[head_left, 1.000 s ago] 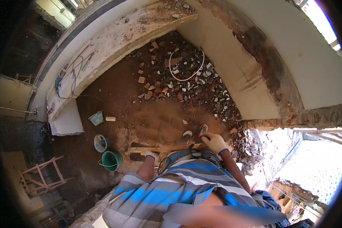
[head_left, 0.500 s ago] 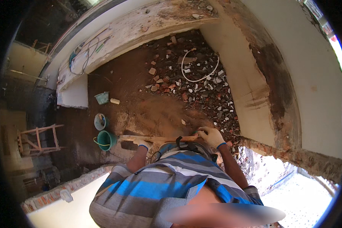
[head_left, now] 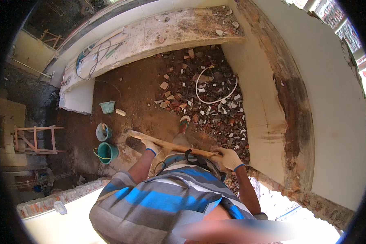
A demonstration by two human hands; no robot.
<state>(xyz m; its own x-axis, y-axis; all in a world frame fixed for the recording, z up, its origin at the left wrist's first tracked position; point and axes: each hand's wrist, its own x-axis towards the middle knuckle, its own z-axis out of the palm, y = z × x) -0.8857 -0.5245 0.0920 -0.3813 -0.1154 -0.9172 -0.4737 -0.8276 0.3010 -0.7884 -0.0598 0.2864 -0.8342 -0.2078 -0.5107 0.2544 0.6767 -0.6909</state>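
A long wooden handle (head_left: 173, 145) crosses in front of my waist, its left end farther from me than its right. My left hand (head_left: 151, 147), in a pale work glove with a blue cuff, is closed round it near the left end. Farther along to the right, my right hand (head_left: 229, 158) grips it in a matching glove. Below the left end lies a dark patch; whether it is a tool's blade or a shadow, I cannot tell. My sandalled foot (head_left: 184, 124) shows beyond the handle on the brown dirt floor.
Broken brick and tile rubble (head_left: 215, 97) covers the floor ahead right, with a white hose (head_left: 197, 91) looped on it. To the left stand two green buckets (head_left: 106, 153), a green tub (head_left: 107, 107) and a wooden frame (head_left: 34, 139). A ledge (head_left: 142, 36) runs behind, bearing a cable.
The handle has gone from nearly level to slanted, its left end now farther away and its right end nearer me. My foot has come into view ahead. Both hands keep their grip.
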